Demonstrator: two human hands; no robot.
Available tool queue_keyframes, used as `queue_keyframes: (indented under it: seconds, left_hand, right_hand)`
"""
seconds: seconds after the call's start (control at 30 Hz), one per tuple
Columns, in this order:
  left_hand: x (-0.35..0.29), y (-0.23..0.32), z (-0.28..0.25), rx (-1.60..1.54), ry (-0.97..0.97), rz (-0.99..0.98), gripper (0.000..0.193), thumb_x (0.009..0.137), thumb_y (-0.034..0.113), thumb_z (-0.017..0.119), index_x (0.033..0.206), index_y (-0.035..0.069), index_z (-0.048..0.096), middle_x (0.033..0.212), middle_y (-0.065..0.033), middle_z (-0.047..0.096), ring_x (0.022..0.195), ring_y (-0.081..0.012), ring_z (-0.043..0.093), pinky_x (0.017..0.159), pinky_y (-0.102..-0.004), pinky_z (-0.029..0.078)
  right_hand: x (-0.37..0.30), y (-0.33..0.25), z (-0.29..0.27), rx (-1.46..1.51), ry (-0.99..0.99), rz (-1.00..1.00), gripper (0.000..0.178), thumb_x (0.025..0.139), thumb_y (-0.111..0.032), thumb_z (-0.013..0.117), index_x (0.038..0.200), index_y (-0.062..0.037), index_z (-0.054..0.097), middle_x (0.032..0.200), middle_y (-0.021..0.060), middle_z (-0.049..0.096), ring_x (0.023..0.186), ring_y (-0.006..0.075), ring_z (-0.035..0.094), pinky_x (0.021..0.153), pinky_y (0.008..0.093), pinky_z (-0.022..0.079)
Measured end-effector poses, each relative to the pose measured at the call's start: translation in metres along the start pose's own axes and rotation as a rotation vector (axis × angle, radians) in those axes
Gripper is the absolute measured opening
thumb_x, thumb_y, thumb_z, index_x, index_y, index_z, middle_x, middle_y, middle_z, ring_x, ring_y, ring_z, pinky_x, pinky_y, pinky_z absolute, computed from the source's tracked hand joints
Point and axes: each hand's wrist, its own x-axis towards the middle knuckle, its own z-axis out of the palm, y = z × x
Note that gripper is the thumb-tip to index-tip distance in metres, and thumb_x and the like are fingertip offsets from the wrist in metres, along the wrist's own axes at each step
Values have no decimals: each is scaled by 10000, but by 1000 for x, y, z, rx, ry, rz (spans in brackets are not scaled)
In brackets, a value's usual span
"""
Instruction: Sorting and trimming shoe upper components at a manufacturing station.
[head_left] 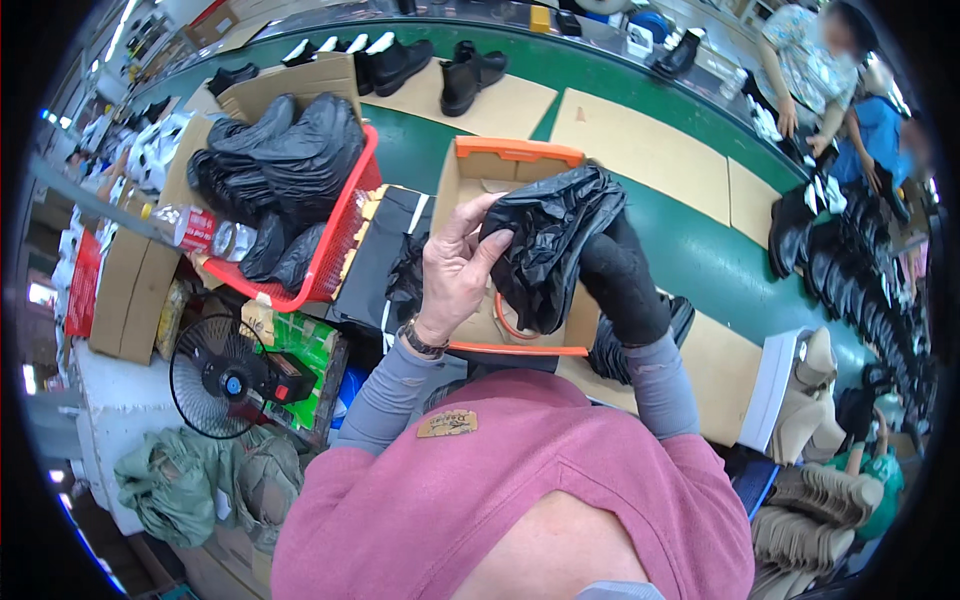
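Above an orange-rimmed cardboard-lined box (520, 150), my left hand (460, 265) pinches the edge of a crumpled black plastic bag (555, 240) between thumb and fingers. My right hand (620, 275) wears a black covering that looks like a glove, and it meets the bag's right side. The black plastic hides the fingers of that hand. An orange loop (510, 318) lies inside the box below the bag. More black plastic (405, 275) lies left of the box, beside my left wrist. A dark bundle (612, 350) rests by my right forearm.
A red basket (365, 190) heaped with black plastic-wrapped items stands at left, with a clear bottle (195, 228) on its edge. A fan (225, 375) sits below it. Black shoes (400, 68) line the green table (660, 230); rows of boots (850, 260) and co-workers are at right.
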Motion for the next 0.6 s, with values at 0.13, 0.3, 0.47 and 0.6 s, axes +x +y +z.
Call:
queue_keyframes:
  seconds: [0.13,0.3,0.47,0.6]
  left_hand:
    - [-3,-15,6,-141,-50,-176,379,904,-68,560,1275,5,589,1231,-119,612,1132,-164,575,1003,-294,437]
    - [-8,-36,24,-449,-249,-184,397,943,-25,522,1336,30,535,1313,-135,575,1205,-228,552,1047,-381,440]
    - [-17,-39,47,-747,-295,-428,367,943,-1,547,1308,28,554,1242,-102,621,1142,-192,587,1004,-349,466]
    - [-13,-38,55,-782,-226,-534,314,951,27,552,1264,20,549,1181,-91,646,1066,-168,623,934,-309,506]
  right_hand:
    - [-22,5,-13,262,-49,-22,588,829,-148,637,1356,-4,419,1273,81,547,1182,168,529,1033,311,406]
    - [-55,3,-37,443,99,-83,440,879,-104,572,1298,4,492,1253,68,560,1165,157,544,1019,306,418]
    - [-89,30,-79,343,83,-200,417,899,-173,606,1263,10,518,1306,113,528,1151,189,555,1001,344,442]
    - [-123,43,-131,-651,642,-329,493,896,-206,640,1304,16,473,1341,138,501,1139,212,569,964,376,481]
